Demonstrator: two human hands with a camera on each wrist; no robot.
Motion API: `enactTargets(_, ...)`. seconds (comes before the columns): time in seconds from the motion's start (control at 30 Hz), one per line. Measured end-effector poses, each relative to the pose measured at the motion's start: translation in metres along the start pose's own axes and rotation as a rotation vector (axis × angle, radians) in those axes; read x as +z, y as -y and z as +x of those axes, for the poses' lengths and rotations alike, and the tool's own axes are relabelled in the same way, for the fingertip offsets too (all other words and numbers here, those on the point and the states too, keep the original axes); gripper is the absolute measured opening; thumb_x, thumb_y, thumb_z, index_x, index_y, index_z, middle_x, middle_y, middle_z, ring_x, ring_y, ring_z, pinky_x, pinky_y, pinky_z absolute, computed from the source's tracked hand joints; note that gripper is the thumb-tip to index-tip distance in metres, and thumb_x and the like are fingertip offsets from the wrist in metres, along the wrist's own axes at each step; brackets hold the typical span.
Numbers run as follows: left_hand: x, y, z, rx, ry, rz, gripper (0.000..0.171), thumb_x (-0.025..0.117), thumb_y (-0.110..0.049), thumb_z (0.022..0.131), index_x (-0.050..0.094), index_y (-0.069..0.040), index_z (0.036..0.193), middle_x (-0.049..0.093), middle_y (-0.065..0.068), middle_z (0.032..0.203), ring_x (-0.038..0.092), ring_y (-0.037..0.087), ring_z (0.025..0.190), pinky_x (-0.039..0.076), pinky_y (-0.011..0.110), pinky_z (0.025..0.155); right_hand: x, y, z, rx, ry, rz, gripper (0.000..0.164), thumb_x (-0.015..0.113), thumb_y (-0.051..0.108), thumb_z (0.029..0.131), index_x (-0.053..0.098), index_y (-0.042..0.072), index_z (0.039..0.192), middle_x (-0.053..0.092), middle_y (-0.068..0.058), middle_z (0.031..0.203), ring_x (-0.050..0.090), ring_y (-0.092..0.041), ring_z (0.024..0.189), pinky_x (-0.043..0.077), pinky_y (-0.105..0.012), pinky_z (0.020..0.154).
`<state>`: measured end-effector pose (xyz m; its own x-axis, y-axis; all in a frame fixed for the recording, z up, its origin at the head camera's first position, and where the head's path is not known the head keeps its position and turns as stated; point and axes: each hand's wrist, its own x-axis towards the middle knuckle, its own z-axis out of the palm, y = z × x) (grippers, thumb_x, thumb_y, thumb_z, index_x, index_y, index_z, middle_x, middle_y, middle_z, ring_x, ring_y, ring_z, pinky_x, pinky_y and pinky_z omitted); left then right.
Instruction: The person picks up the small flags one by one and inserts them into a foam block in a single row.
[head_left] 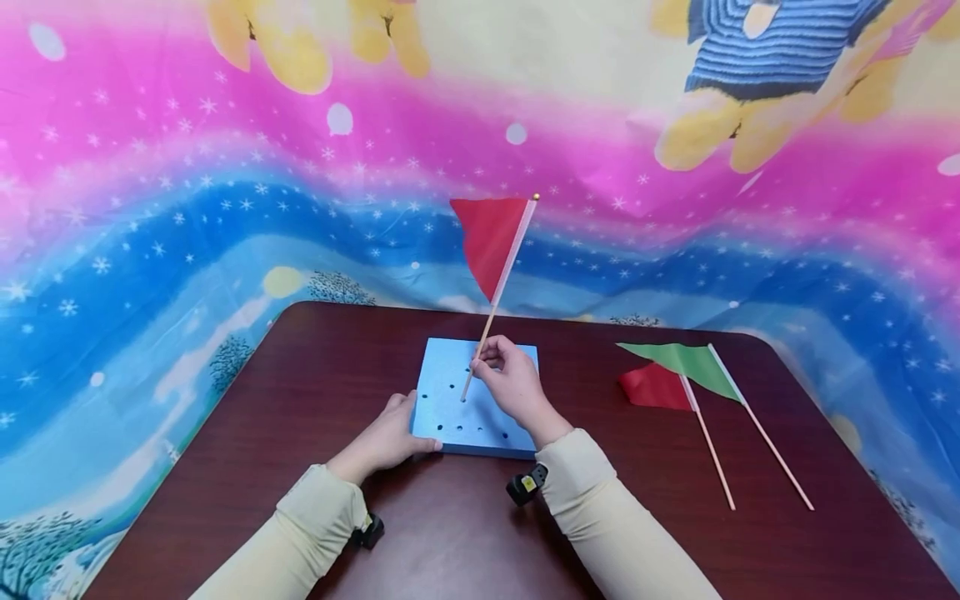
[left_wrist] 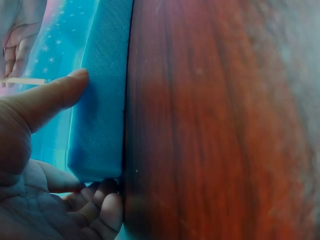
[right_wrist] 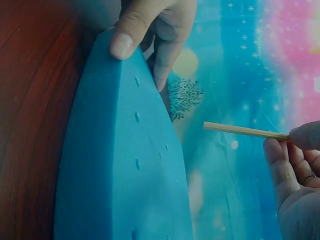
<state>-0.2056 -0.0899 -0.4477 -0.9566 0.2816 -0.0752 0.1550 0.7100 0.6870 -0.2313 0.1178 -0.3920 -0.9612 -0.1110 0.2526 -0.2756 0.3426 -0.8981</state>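
A blue block, its top dotted with several small holes, lies flat on the table. My left hand holds it at the near left corner, thumb against the front face and fingers curled at the left side. Thumb and fingertips of my right hand pinch the thin wooden stick of a red triangular flag. The flag leans to the upper right, a gold bead on its tip. In the right wrist view the lower end of the stick shows free in the air above the block's holed top.
To the right on the dark wooden table lie a green flag and another red flag, their sticks pointing toward the near right. A patterned cloth hangs behind the table's far edge.
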Motion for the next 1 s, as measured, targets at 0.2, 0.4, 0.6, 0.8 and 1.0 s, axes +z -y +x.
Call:
enactTargets(0.2,0.001,0.005,-0.003,0.005,0.0,-0.001,0.101,0.084,-0.032,0.075,0.027,0.003,0.15,0.041,0.021,0.135,0.044,0.026,0.117,0.039,0.042,0.099,0.014,-0.004,0.003,0.004,0.016,-0.017,0.011,0.064,0.004,0.092,0.062,0.004,0.102,0.063,-0.007,0.092,0.065,-0.019,0.087,0.055,-0.03,0.074)
enactTargets(0.4,-0.003,0.015,-0.008,-0.004,-0.002,0.008,0.099,0.083,-0.034,0.075,0.028,0.004,0.149,0.041,0.02,0.134,0.045,0.026,0.117,0.04,0.042,0.096,0.034,-0.002,0.007,-0.006,0.075,-0.009,0.01,0.062,0.007,0.094,0.061,0.005,0.104,0.062,-0.006,0.094,0.064,-0.018,0.089,0.054,-0.028,0.074)
enactTargets(0.6,-0.002,0.013,-0.003,-0.002,0.02,0.026,0.103,0.081,-0.037,0.076,0.024,0.007,0.149,0.035,0.023,0.142,0.042,0.028,0.125,0.038,0.042,0.101,0.041,0.003,0.007,0.012,0.063,-0.033,0.009,0.063,0.007,0.094,0.06,0.006,0.102,0.062,-0.005,0.093,0.063,-0.018,0.088,0.054,-0.03,0.072)
enactTargets(0.8,-0.005,0.007,0.003,0.002,0.017,0.036,0.104,0.082,-0.036,0.076,0.023,0.009,0.149,0.035,0.025,0.142,0.041,0.029,0.127,0.037,0.042,0.103,0.049,0.002,0.012,0.006,0.057,-0.031,0.014,0.063,0.008,0.094,0.06,0.003,0.107,0.062,-0.005,0.094,0.063,-0.018,0.09,0.054,-0.03,0.074)
enactTargets(1.0,-0.004,0.006,0.005,0.008,0.028,0.058,0.105,0.081,-0.038,0.077,0.022,0.011,0.148,0.034,0.026,0.143,0.042,0.029,0.128,0.036,0.041,0.104,0.058,0.003,0.015,0.028,0.034,-0.026,0.013,0.062,0.007,0.094,0.06,0.002,0.106,0.062,-0.007,0.094,0.063,-0.02,0.092,0.054,-0.031,0.077)
